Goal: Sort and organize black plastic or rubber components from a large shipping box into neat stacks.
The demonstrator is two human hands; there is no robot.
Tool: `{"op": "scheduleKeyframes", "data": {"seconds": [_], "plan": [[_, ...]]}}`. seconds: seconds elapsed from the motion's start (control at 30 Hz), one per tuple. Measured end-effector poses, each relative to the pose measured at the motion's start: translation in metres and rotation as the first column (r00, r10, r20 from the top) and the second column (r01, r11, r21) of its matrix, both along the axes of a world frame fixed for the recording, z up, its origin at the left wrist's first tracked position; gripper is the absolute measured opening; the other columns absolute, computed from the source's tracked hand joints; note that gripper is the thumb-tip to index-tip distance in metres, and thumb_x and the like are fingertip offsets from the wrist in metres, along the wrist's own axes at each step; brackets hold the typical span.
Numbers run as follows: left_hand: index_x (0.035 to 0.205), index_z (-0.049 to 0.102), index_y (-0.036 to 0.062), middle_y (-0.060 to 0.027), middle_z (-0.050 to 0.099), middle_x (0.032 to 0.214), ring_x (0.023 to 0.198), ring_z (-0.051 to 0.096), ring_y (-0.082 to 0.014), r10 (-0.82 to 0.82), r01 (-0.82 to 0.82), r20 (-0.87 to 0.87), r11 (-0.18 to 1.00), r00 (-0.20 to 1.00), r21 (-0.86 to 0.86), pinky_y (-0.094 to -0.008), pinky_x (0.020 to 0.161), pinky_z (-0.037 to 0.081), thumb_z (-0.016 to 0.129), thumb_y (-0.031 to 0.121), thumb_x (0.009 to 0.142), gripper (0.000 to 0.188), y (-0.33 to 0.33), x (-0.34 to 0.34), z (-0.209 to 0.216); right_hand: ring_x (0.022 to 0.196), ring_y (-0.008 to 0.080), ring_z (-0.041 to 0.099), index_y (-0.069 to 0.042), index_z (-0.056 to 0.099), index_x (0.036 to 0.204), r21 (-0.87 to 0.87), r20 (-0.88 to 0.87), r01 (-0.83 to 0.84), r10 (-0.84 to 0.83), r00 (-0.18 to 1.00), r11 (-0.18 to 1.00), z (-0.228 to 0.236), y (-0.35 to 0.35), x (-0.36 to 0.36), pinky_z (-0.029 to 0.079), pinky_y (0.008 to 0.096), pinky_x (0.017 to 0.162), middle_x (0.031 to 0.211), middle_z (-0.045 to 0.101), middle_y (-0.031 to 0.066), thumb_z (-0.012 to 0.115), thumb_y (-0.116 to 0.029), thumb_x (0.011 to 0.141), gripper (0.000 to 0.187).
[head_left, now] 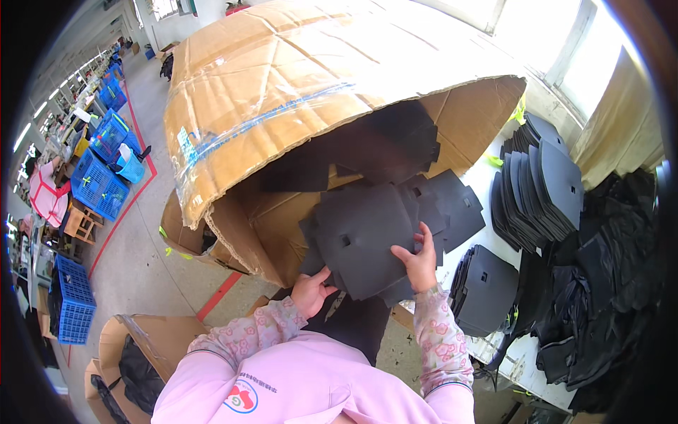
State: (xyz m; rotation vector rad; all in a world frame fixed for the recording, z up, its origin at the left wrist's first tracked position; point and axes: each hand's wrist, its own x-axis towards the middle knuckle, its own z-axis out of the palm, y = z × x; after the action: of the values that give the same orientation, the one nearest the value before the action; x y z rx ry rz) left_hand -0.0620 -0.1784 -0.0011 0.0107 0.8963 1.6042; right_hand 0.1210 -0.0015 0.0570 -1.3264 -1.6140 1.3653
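A stack of black panels, flat with rounded corners and a small square hole, lies in front of me at the mouth of a big cardboard box. With thumb on top, my left hand grips the stack's lower left edge. On the right edge rests my right hand, its thumb on the top panel and its fingers upright along the side. More loose black panels fan out behind the stack. Further dark pieces lie inside the box, partly in shadow.
On a white table at right stand upright rows of black panels and a smaller bundle. A heap of black fabric lies beside them. Blue crates line the left aisle. An open carton stands at lower left.
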Motion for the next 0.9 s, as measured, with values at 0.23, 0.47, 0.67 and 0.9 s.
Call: {"op": "scheduleKeyframes", "data": {"seconds": [0.23,0.47,0.67,0.9], "plan": [[0.111,0.054,0.0135,-0.0008,0.061,0.102,0.093,0.06,-0.017,-0.024,0.025,-0.006,0.999,1.0,0.04,-0.0424,0.083,0.055,0.061,0.009,0.092,0.021,0.009,0.006,0.009,0.091,0.0163,0.065,0.007,0.052,0.121,-0.249,-0.488,-0.142,0.003,0.873,0.958,0.005,0.024,0.041,0.053,0.027,0.082,0.106,0.066,0.011,0.066,0.007,0.081,0.043],[0.109,0.053,0.0111,-0.0007,0.056,0.098,0.088,0.058,-0.0162,-0.03,0.027,-0.057,0.998,0.998,-0.053,-0.0407,0.081,0.056,0.062,0.004,0.09,0.023,0.005,0.007,0.005,0.086,0.013,0.065,0.009,0.053,0.122,-0.201,-0.305,-0.151,0.085,0.949,0.968,-0.021,0.022,0.061,0.053,0.0245,0.076,0.102,0.068,0.0099,0.069,0.003,0.081,0.045],[0.113,0.052,0.0105,-0.0026,0.058,0.106,0.096,0.06,-0.017,0.002,-0.004,-0.062,1.0,0.998,-0.019,-0.0389,0.08,0.056,0.061,0.002,0.089,0.027,0.005,0.004,0.005,0.095,0.0203,0.064,0.005,0.054,0.122,-0.349,-0.462,0.013,-0.184,0.868,0.937,-0.005,0.027,0.1,0.052,0.0313,0.084,0.109,0.065,0.0109,0.063,-0.006,0.088,0.036],[0.12,0.05,0.0127,-0.0038,0.059,0.117,0.106,0.06,-0.0187,-0.02,0.02,-0.034,1.0,0.999,-0.004,-0.041,0.084,0.055,0.059,0.001,0.09,0.034,0.006,0.005,0.007,0.103,0.0193,0.062,-0.002,0.058,0.112,-0.418,-0.672,0.018,-0.322,0.667,0.908,-0.014,0.009,0.112,0.049,0.0326,0.093,0.109,0.064,0.0087,0.061,-0.011,0.091,0.023]]}}
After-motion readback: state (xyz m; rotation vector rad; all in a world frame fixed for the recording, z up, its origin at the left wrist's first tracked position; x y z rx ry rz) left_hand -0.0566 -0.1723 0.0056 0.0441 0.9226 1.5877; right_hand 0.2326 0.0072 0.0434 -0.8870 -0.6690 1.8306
